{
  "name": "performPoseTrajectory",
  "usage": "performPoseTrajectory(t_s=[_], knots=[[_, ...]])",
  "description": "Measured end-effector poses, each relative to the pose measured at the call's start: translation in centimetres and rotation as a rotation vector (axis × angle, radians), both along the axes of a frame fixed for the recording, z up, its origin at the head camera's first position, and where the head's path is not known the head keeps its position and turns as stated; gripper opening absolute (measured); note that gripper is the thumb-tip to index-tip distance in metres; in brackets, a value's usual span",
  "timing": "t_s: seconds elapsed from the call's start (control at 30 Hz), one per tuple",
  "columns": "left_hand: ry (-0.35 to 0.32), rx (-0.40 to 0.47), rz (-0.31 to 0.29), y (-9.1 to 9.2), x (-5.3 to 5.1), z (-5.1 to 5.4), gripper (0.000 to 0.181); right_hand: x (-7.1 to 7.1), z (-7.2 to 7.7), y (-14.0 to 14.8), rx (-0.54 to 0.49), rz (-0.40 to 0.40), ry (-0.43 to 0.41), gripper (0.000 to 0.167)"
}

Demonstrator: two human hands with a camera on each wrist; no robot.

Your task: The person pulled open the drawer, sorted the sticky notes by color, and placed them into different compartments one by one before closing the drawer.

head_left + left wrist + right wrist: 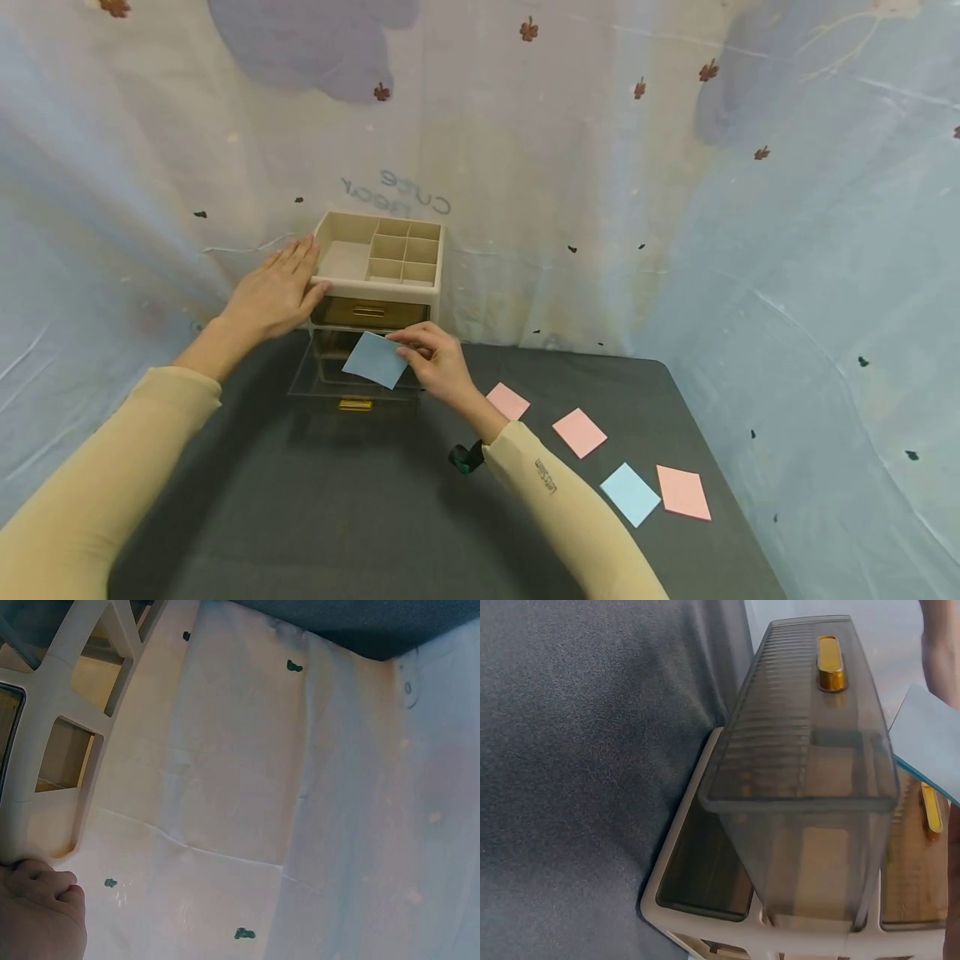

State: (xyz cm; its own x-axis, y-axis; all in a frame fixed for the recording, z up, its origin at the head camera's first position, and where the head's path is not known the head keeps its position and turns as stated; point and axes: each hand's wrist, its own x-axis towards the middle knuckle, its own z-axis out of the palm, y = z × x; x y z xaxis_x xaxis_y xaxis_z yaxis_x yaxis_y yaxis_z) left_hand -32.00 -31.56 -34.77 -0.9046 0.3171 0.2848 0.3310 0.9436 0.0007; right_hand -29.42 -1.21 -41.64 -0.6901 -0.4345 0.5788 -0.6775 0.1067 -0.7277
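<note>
From where I watch, the tabletop (pixel 322 517) runs back to the printed curtain (pixel 525 275), its rear right corner rounded and its right edge slanting toward me; my widest room for moving is in front of the desktop organizer (pixel 382 289), whose middle drawer (pixel 780 750) juts out over the tabletop. To the right, three pink sticky notes (pixel 580 432) and a second blue note (pixel 630 494) lie spread, one pink partly behind the right wrist. The right hand (pixel 438 362) pinches a blue sticky note (pixel 373 360) by its right corner, holding it tilted over the pulled-out drawer; I cannot tell whether paper and drawer touch. The left hand (pixel 272 292) grips nothing, its fingers stretched along the organizer's upper left side, thumb at the front rim. The organizer is smooth cream plastic with a divided tray (pixel 372 240) on top; the drawer is a smoky, see-through box with ribbed shading and a shiny gold, rounded handle (pixel 830 664). The tabletop covering looks like finely woven dark grey cloth.
</note>
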Motion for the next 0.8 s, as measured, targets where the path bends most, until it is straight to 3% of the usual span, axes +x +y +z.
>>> performPoseTrajectory(t_s=[0.27, 0.8], knots=[[-0.009, -0.002, 0.013, 0.1, 0.1, 0.0, 0.077, -0.7, -0.1, -2.1, 0.104, -0.022, -0.017, 0.021], [-0.004, 0.001, 0.018, 0.3, 0.3, 0.0, 0.076, -1.2, 0.4, -4.8, 0.334, 0.021, -0.041, 0.025]])
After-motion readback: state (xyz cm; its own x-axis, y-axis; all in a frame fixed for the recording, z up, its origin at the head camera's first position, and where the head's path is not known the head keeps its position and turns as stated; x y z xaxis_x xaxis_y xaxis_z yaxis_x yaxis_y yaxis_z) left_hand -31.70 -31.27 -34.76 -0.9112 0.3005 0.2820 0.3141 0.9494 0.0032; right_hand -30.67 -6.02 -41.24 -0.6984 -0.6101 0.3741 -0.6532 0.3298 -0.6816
